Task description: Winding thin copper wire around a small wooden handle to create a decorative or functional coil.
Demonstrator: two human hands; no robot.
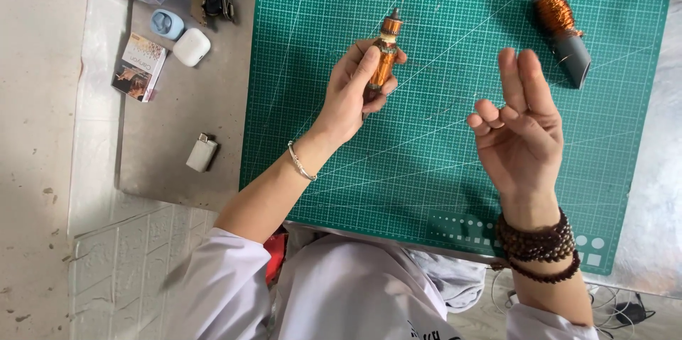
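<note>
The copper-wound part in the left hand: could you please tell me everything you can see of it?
The copper-wound part is a small cylinder wrapped in shiny orange-brown wire, with a narrower banded collar and a thin metal shaft sticking out at its top. It stands roughly upright above the green cutting mat, pinched between thumb and fingers of the left hand. Nothing else touches it.

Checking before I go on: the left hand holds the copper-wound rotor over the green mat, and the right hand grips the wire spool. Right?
Not quite. In the head view the right hand is open and empty, fingers raised; the wire spool lies apart on the green mat. The left hand does hold the rotor.
</note>
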